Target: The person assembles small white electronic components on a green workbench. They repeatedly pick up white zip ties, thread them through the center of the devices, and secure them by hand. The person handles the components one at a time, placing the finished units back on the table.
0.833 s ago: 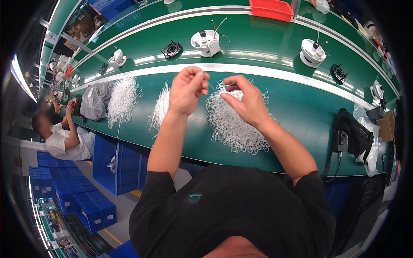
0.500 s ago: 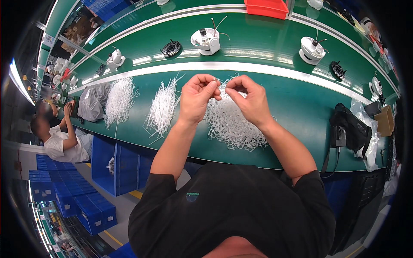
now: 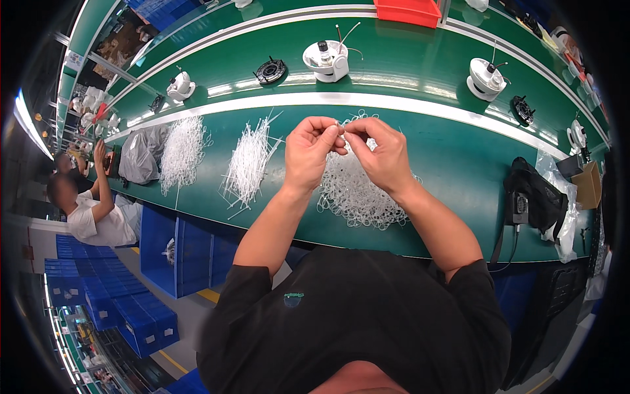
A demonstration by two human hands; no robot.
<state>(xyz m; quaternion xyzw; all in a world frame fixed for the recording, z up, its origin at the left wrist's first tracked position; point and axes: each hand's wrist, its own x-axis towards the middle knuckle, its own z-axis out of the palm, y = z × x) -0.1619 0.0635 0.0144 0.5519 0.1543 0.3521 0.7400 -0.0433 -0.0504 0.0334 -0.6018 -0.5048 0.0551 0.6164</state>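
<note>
My left hand (image 3: 311,152) and my right hand (image 3: 380,156) meet above a pile of looped white cable ties (image 3: 362,196) on the green bench. Both are closed in a pinch, fingertips nearly touching. Between them sits a small bit of a white cable tie (image 3: 338,125), mostly covered by the fingers. To the left lies a heap of straight white cable ties (image 3: 247,167), and beyond it a second heap of looped white ties (image 3: 183,154).
On the green conveyor behind stand white dome-shaped units (image 3: 327,64) and black round parts (image 3: 270,70). A red tray (image 3: 408,11) is further back. At right lie a black bag (image 3: 539,197) and a cardboard box (image 3: 586,184). Blue bins (image 3: 159,253) and a co-worker (image 3: 98,217) are at left.
My left hand has moved right, closer to my right hand. The white units and black parts on the conveyor have shifted right. The co-worker's raised hand has gone up.
</note>
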